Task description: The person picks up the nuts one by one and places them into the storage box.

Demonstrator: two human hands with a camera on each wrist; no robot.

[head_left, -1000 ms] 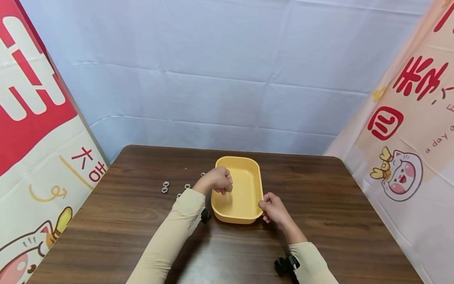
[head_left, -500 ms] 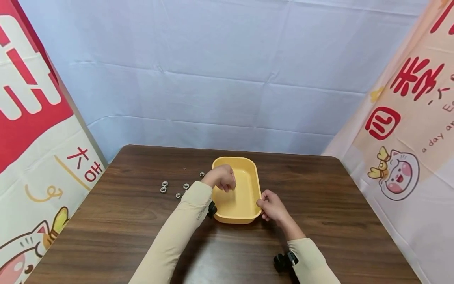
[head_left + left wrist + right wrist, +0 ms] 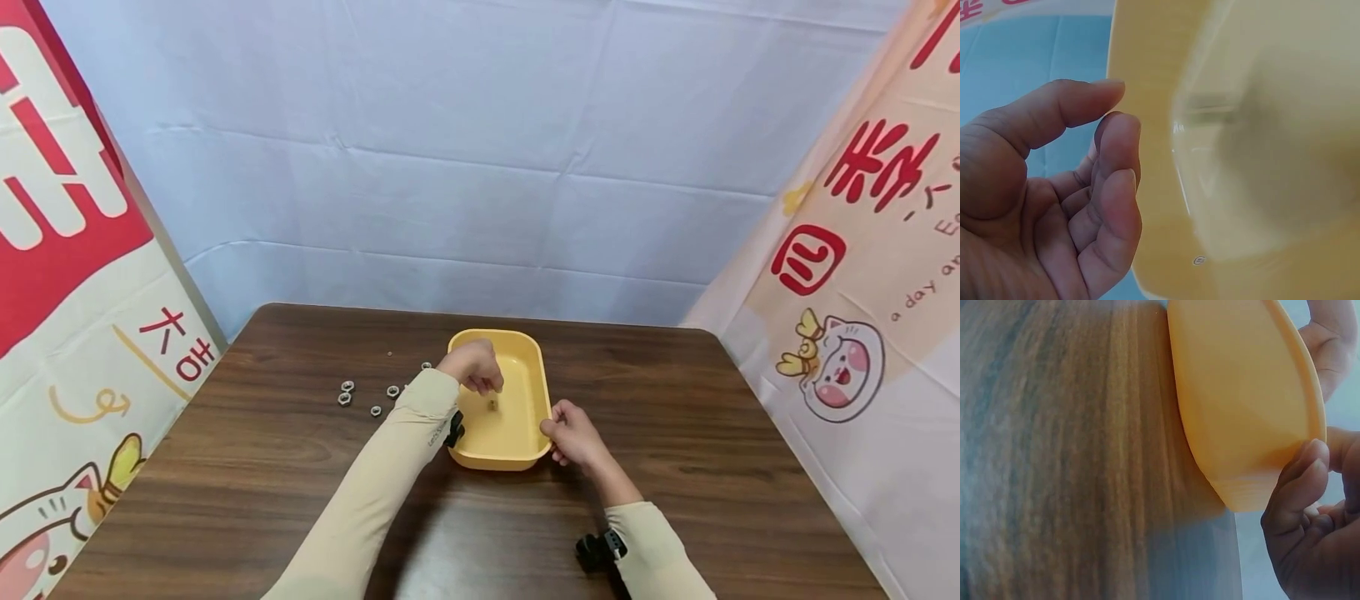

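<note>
A yellow rectangular plastic tub (image 3: 525, 450) stands on the table. Over its left half hangs my left hand (image 3: 477, 367), fingers curled and nothing visible between them. In the left wrist view the thumb tip and fingertips (image 3: 1124, 134) of that hand are slightly apart. Just below it, inside the tub, is a small blurred object (image 3: 492, 405), a motion streak in the left wrist view; its kind is unclear. My right hand (image 3: 576, 433) pinches the tub's right rim near the front corner, thumb on one side and fingers on the other (image 3: 1300, 487).
Left of the tub, several metal hex nuts lie on the dark wooden table (image 3: 225, 483), among them a pair (image 3: 345, 399), a single nut (image 3: 393, 391) and a smaller nut (image 3: 376, 411). A tiny piece (image 3: 389, 353) lies farther back. A pale cloth (image 3: 450, 167) hangs behind.
My left hand has moved slightly right over the tub, and a small object has dropped from it into view below. The right hand keeps its pinch on the rim.
</note>
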